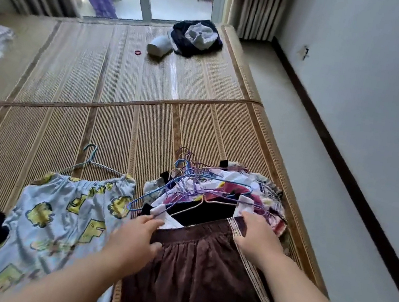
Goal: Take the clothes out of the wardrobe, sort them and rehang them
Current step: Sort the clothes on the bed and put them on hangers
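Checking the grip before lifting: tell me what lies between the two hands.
In the head view, the gathered waistband of the brown garment spans the stretch between the left hand and the right hand; each hand grips one end of it.

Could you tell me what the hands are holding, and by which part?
Both grip the dark brown velvety garment by its gathered waistband: left hand at the left end, right hand at the right end.

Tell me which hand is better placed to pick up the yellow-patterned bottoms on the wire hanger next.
Left, probably. The left hand grips the brown skirt right beside the yellow-patterned bottoms; the right hand holds the skirt's far waistband end and would have to cross over.
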The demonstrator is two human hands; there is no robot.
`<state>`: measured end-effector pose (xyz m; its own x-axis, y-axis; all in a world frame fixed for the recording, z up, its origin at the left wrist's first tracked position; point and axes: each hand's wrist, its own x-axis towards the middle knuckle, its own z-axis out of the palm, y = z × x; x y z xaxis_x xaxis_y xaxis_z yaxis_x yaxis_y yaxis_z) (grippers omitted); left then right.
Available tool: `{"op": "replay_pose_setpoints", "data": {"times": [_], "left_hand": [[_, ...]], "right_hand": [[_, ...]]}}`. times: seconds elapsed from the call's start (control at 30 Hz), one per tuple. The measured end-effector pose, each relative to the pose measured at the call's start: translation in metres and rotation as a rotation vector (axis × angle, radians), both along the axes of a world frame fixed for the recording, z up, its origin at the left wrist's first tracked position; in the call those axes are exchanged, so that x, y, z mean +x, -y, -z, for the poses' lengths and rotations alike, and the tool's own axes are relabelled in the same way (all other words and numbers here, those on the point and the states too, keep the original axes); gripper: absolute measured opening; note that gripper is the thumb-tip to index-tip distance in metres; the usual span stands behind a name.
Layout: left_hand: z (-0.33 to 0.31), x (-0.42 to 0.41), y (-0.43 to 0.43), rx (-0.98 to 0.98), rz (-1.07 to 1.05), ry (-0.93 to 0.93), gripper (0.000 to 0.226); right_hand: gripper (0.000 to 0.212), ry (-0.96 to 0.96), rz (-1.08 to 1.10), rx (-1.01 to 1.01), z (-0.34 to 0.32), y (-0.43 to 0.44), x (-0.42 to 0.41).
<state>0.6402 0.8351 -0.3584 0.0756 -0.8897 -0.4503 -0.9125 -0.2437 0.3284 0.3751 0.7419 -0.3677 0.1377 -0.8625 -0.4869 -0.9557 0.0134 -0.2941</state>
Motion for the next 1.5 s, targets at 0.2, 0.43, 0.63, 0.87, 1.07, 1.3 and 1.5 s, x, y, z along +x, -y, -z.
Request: {"op": "replay_pose_setpoints", "data": {"times": [0.2, 0.43, 0.63, 0.87, 1.07, 1.3, 1.5], "left_hand": [[0.058, -0.025, 0.021, 0.128, -0.032, 0.045, 0.058], [0.096, -0.025, 0.020, 0.208, -0.130, 0.042, 0.064], [0.076, -0.021, 0.021, 0.115, -0.213, 0.067, 0.078], [0.025, -0.004, 0.026, -0.053, -0.231, 0.056, 0.057], [-0.037, 0.001, 0.011, 0.035, -0.100, -0.126, 0.021], [-0.122, -0.077, -0.008, -0.187, -0.111, -0.454, 0.025], [-0.174, -0.193, 0.030, -0.308, 0.004, -0.597, 0.021]], "right_hand": [[0.090, -0.102, -0.072, -0.058, 0.057, 0.060, -0.025], [0.108, -0.278, -0.121, 0.001, 0.092, 0.081, -0.025], [0.049, -0.048, -0.156, -0.073, 0.073, 0.068, -0.044], [0.039, 0.170, -0.028, -0.048, 0.002, 0.028, -0.070], [0.040, 0.208, 0.107, -0.197, -0.095, -0.015, -0.096], [0.039, 0.241, 0.451, -0.417, -0.179, -0.078, -0.171], [0.029, 0.249, 0.667, -0.595, -0.210, -0.097, -0.282]]}}
